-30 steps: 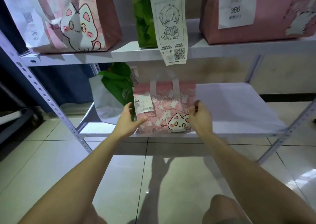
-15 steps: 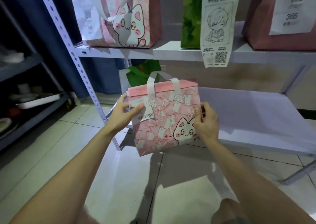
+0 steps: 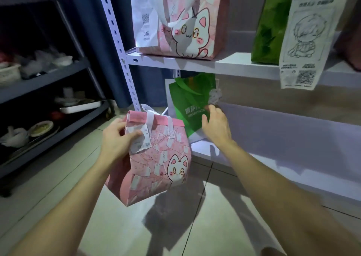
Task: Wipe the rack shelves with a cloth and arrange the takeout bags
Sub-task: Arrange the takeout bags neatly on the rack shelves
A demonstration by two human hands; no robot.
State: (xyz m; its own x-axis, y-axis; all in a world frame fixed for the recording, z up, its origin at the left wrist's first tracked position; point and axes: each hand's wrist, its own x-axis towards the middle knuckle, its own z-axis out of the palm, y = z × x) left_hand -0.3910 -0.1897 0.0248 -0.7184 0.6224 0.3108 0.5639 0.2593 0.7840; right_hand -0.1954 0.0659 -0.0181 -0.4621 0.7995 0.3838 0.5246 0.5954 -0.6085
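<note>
1. Now the left hand (image 3: 115, 138) holds the small pink cat-print paper takeout bag (image 3: 154, 162) in the air, off the rack and over the tiled floor (image 3: 121, 226) — fingers clamped on its upper corner, thumb on the receipt.
2. Right hand (image 3: 215, 125), fingers spread apart, touches the green non-woven bag (image 3: 190, 103) on the lower white shelf (image 3: 293, 144).
3. Above, the upper shelf (image 3: 224, 65) carries a larger pink cat bag (image 3: 181, 21).

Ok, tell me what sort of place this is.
Probably the back room of a food shop that handles takeout orders. A white metal rack holds takeout bags with order slips, like the big pink cat bag tagged 046, and a dark shelf unit beside it carries dishes and trays.
</note>
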